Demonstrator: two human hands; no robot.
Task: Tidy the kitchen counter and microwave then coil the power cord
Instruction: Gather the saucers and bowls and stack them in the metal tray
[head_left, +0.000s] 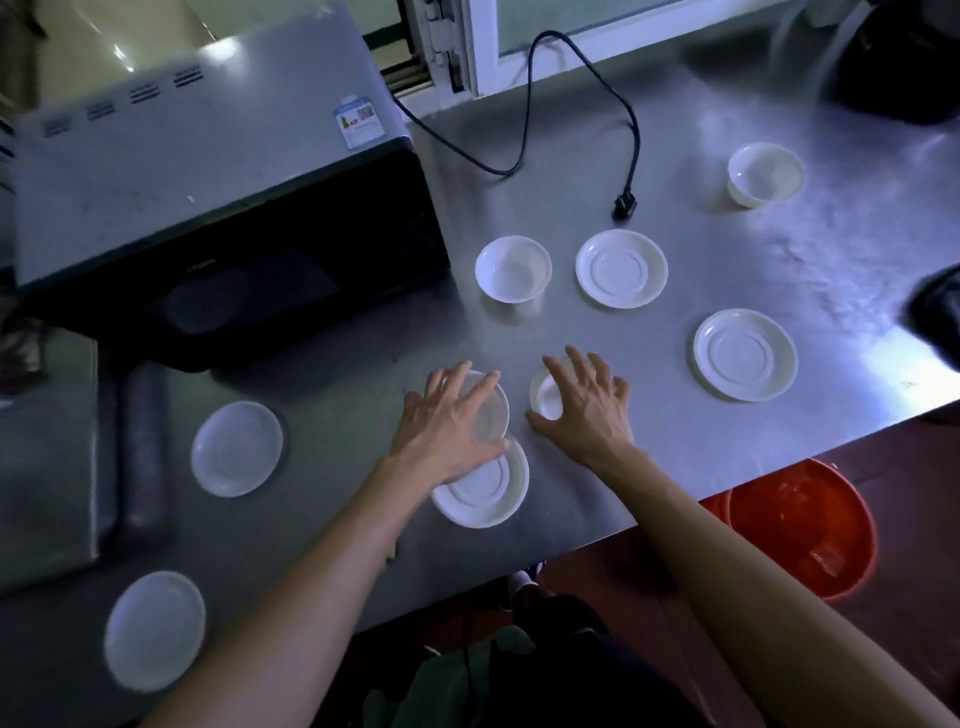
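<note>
My left hand (447, 421) lies over a white bowl (491, 413), fingers curled on its rim, above a white saucer (483, 491) at the counter's front. My right hand (587, 405) covers a smaller white bowl (545, 397), which sits between thumb and index finger. Loose dishes lie around: a bowl (513, 269), a saucer (621, 268), another saucer (745, 354) and a far bowl (766, 174). The microwave (208, 182) stands at the back left with its door shut. Its black power cord (527, 104) loops across the steel counter (571, 332) to an unplugged plug (626, 207).
Two more saucers lie at the left, one (237, 449) near the microwave, one (155, 630) at the front edge. A dark roll (140, 441) lies by a raised steel block. A red bucket (800, 525) stands on the floor beyond the counter's right front edge. A dark object (935, 312) is at the right.
</note>
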